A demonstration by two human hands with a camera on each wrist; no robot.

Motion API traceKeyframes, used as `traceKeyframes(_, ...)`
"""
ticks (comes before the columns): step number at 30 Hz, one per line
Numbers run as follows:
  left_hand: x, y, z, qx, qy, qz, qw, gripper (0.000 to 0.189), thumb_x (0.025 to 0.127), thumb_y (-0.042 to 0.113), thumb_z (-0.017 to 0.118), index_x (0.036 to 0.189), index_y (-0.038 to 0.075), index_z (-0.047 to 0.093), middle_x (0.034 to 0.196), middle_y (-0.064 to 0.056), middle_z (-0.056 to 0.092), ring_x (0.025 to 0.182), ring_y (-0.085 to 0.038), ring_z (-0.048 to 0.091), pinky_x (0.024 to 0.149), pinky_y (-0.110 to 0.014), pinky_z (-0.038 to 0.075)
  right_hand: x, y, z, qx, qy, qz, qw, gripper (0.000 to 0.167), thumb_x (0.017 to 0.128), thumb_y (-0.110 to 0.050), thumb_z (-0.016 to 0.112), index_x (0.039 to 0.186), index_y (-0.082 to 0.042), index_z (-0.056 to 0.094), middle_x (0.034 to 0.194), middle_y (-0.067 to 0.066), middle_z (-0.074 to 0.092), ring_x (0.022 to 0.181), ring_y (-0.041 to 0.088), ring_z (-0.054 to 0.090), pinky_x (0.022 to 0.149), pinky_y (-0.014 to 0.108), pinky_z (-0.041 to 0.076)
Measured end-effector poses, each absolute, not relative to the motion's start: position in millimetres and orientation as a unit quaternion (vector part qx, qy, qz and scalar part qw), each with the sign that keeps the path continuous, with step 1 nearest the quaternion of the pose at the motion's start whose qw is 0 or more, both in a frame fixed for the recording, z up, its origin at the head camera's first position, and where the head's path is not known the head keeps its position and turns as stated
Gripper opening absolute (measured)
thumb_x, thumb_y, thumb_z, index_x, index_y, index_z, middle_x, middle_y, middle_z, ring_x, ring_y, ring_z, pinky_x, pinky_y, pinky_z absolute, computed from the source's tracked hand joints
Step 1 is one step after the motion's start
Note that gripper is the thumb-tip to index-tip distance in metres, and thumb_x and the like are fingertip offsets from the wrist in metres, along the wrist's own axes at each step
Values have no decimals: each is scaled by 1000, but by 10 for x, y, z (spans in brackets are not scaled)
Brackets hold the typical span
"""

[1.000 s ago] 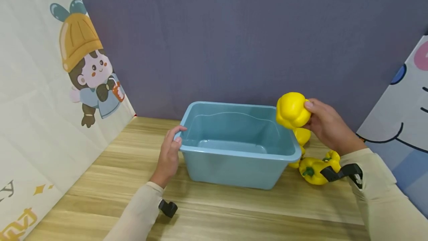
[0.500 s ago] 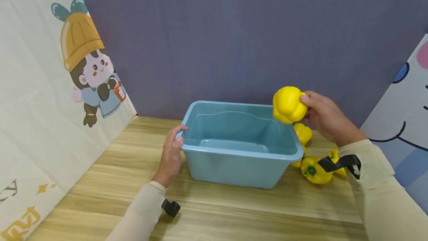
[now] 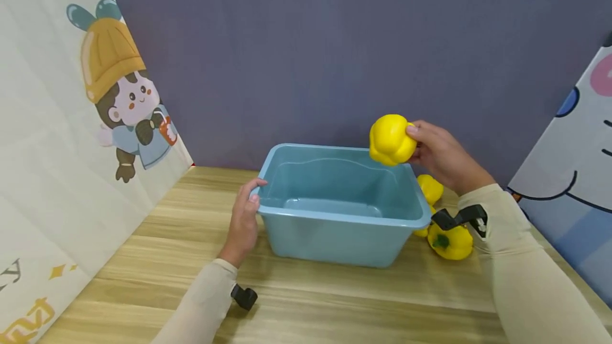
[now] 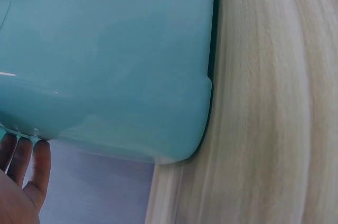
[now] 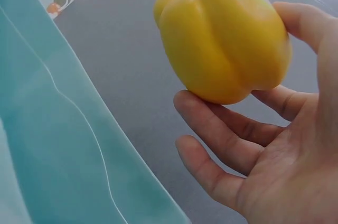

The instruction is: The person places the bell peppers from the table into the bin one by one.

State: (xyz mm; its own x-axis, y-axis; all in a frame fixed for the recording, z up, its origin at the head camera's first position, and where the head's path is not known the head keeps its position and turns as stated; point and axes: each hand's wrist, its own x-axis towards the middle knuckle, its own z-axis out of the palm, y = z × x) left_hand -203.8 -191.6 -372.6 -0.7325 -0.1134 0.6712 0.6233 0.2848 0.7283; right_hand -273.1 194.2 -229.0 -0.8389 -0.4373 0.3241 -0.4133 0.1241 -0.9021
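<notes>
A yellow bell pepper [image 3: 392,140] is pinched between the thumb and fingers of my right hand [image 3: 442,155], up above the right back part of a blue plastic tub [image 3: 334,243]. The right wrist view shows the pepper [image 5: 222,39] with its lobed end turned away from the palm, two fingers standing off it. My left hand [image 3: 244,222] grips the tub's left rim, thumb and fingers over the edge. In the left wrist view the fingers [image 4: 39,166] reach the tub's wall [image 4: 116,65]. Inside the tub only its bare floor shows.
More yellow bell peppers [image 3: 451,243] lie on the wooden table [image 3: 306,301] to the right of the tub, partly hidden by the right wrist. A grey-purple backdrop [image 3: 306,57] stands behind, with printed panels [image 3: 48,121] at both sides.
My right hand has moved left and upward with the bell pepper, from beside the tub's right rim to over the tub. The left hand stays on the rim.
</notes>
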Motion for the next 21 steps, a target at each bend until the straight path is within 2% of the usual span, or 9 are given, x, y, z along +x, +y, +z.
traceKeyframes(8, -2055, -1879, -3754, -167, -734, -574, 323, 42, 99, 22, 33, 128, 2, 56, 132, -20, 51, 116, -30, 48, 97, -50, 35, -2849, 1840, -2346, -297, 725, -620, 27, 38, 106, -39, 45, 126, -8, 56, 116, 11, 60, 101, 24, 63, 87, 36, 54)
traceKeyframes(21, -2107, -1944, -3721, -176, -755, -552, 306, 37, 99, 19, 36, 126, 6, 57, 132, -16, 53, 119, -28, 48, 99, -50, 36, -2992, 1639, -2309, -283, 725, -627, 38, 45, 104, -43, 49, 129, -6, 53, 121, 12, 57, 104, 26, 63, 89, 37, 53)
